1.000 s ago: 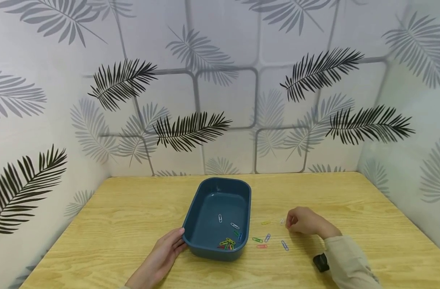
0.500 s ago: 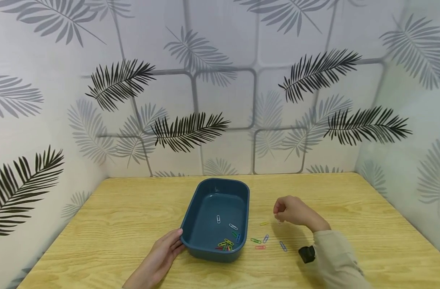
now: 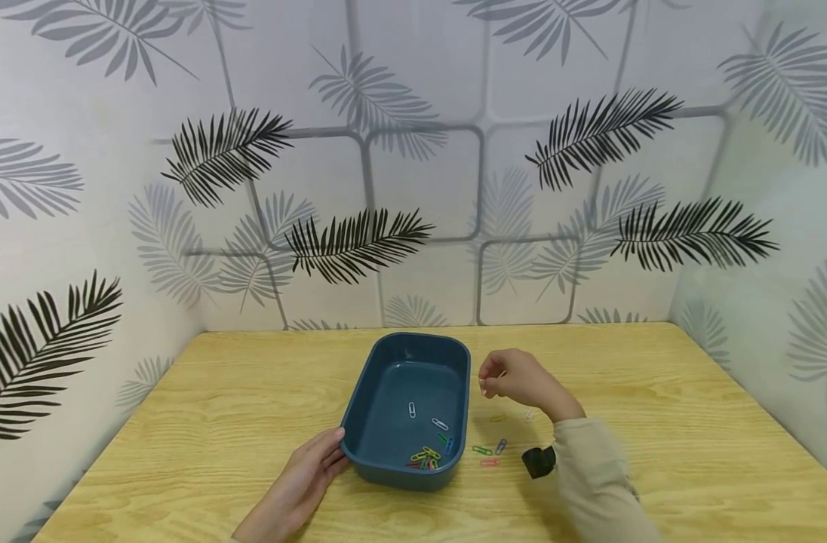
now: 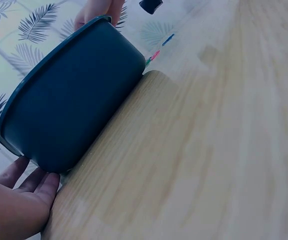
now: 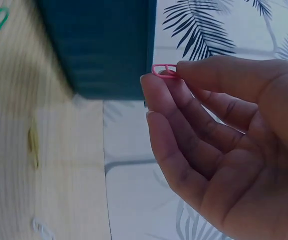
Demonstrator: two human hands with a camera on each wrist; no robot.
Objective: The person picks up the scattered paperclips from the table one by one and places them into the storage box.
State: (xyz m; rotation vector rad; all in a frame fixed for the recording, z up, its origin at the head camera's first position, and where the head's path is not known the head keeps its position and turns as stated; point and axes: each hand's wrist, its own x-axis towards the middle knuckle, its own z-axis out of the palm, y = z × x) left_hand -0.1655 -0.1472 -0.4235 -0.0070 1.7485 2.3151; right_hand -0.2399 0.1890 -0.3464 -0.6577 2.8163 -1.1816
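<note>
My left hand point(image 3: 307, 477) holds the near-left corner of a dark blue plastic tub point(image 3: 375, 388), thumb at the rim and fingers against the outside wall. In the right wrist view, my right hand point(image 5: 218, 125) pinches a pink paper clip point(image 5: 163, 76) between thumb and fingertips. That hand is raised just beyond the tub's right rim in the head view. Inside the tub are several colored paper clips, including a white paper clip point(image 3: 412, 410) and a yellow paper clip point(image 3: 431, 452); most are heaped at the near end.
On the wooden table point(image 3: 264, 385), right of the tub, lie a green paper clip point(image 3: 482, 450), a purple-blue one, a pink one, a yellow one and a white paper clip point(image 3: 528, 415). A black wrist camera point(image 3: 539, 462) hangs under the right forearm. Leaf-patterned wall covering surrounds the table.
My right hand has lifted from the table at the right and moved left and away, up to the tub's right rim, with the pink paper clip. My left hand and the tub stay in place.
</note>
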